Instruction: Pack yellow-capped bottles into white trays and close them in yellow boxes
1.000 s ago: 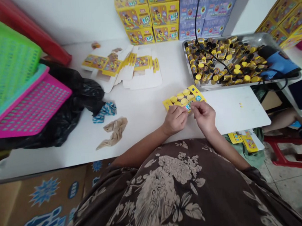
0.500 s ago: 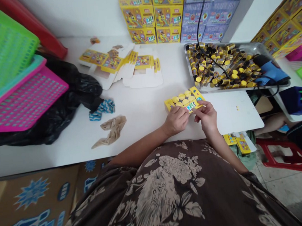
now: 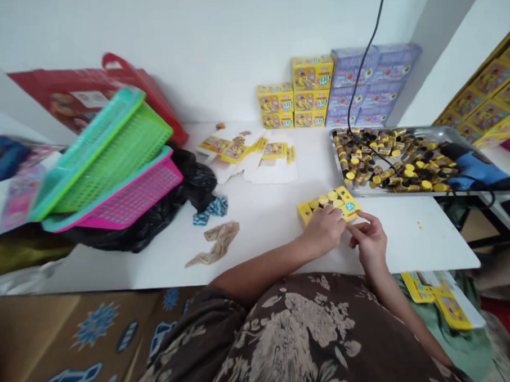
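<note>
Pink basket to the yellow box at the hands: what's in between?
Head view: going right from the pink basket, black plastic bag, blue-patterned cloth, then white tabletop up to the yellow box.

Stacked boxes (image 3: 312, 101), flattened cartons (image 3: 271, 170) and a loaded metal tray (image 3: 439, 133) suggest a packing workshop.

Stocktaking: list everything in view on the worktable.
Cardboard window box: one, yellow, centre right
Metal tray: one, silver, right
Capped cylinders: many, yellow/black, tray
Corded tool: one, blue, tray
Stacked cardboard boxes: eleven, yellow/purple, back
Flattened cartons: several, yellow/white, back
Plastic baskets: several, green, teal, pink, left
Plastic bag: one, black, left
Handled bag: one, red, left
Crumpled cloth: one, beige, left
Patterned fabric: one, blue, left
Blurred bundles: some, mixed, far left
Left hand, right hand: one each, bare, at box
</note>
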### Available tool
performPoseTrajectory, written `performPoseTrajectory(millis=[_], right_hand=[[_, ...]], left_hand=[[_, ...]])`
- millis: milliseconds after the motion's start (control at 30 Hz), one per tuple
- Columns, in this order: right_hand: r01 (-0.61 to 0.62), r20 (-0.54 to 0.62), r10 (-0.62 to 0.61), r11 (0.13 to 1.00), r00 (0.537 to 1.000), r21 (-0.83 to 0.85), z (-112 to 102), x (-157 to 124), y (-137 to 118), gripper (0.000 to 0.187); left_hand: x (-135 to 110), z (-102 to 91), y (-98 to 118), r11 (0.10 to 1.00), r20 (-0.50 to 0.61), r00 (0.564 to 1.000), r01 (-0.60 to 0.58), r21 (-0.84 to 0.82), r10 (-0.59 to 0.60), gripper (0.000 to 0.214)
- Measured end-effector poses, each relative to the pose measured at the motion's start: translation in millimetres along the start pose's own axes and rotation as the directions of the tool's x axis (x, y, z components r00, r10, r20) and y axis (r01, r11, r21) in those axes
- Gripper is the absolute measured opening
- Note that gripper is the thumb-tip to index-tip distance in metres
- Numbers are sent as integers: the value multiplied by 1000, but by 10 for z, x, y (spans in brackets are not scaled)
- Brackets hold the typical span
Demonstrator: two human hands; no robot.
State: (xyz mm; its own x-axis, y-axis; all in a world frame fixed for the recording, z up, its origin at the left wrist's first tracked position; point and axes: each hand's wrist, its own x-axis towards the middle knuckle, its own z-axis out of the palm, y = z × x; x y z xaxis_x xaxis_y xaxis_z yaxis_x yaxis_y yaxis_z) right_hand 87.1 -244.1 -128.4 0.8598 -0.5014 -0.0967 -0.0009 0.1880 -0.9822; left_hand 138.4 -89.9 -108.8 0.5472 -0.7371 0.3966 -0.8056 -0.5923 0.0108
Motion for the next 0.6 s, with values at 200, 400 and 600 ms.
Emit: performPoseTrajectory(millis=[200,400,600], right_hand=[[-26,-107,17,996,994,-90,-387,103,166,62],[-106,-31,102,972,994,-209,-531,119,202,68],[-128,-20,127,964,992,-232,-521,76,216,71]], left_hand=[[113,-136,0,974,99,969,226,15,-227,24],[382,-355,-448,895,482,789,446,-20,-382,105],[656,-660,-1478,920,404,848,390,-42,-342,93]])
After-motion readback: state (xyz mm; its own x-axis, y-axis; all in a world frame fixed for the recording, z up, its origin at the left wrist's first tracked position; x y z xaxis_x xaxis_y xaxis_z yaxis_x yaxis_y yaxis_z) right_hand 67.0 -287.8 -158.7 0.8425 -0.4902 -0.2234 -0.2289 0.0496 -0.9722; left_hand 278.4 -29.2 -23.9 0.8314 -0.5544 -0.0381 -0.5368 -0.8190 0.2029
